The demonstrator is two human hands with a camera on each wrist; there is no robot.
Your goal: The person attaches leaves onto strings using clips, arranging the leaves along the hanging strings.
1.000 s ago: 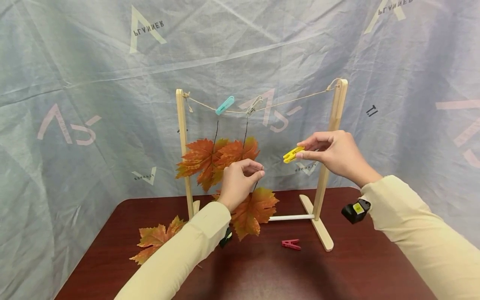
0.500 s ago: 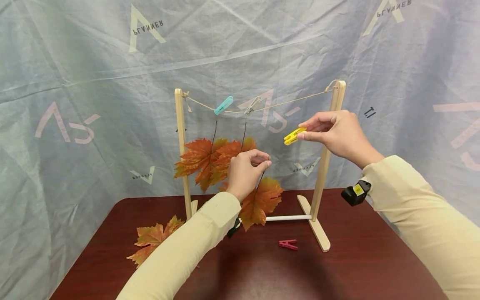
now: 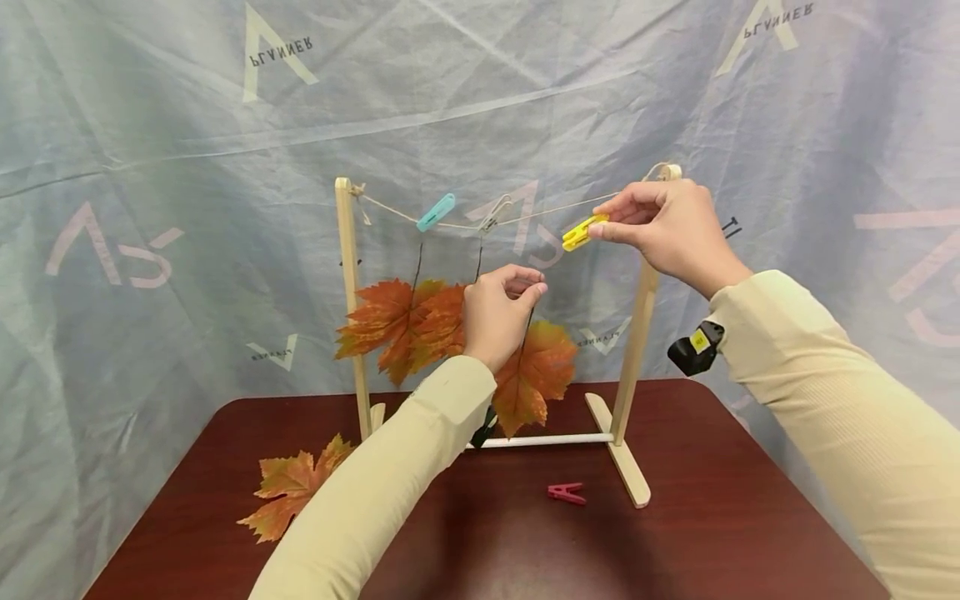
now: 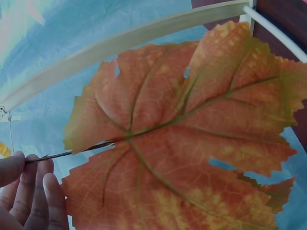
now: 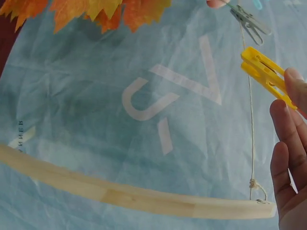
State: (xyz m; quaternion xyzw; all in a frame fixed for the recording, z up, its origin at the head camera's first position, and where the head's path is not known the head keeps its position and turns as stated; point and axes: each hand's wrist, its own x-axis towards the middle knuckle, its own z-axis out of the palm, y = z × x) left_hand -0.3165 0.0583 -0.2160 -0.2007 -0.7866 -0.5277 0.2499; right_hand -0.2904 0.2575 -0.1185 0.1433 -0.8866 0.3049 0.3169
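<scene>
My left hand (image 3: 501, 315) pinches the thin dark stem of an orange maple leaf (image 3: 536, 375), which hangs below the fingers; the left wrist view shows the stem (image 4: 67, 154) between thumb and fingertip. Up and to the right, my right hand (image 3: 671, 229) pinches a yellow clothespin (image 3: 583, 233) by one end, its other end pointing left toward the string (image 5: 251, 124). Along that string, a blue clothespin (image 3: 437, 212) and a whitish clothespin (image 3: 494, 214) are clipped. Two more maple leaves (image 3: 390, 325) hang beneath them by their stems, one partly hidden by my left hand.
A wooden stand with a left post (image 3: 349, 292) and right post (image 3: 634, 350) carries the string; a white rod (image 3: 558, 439) joins its feet. On the dark red table (image 3: 675, 517) lie a red clothespin (image 3: 566, 492) and another maple leaf (image 3: 288, 487), partly behind my left sleeve.
Both hands have risen toward the string, the left with the leaf and the right with the yellow clothespin. The left hand has also shifted a little right. The clipped leaves stay hanging.
</scene>
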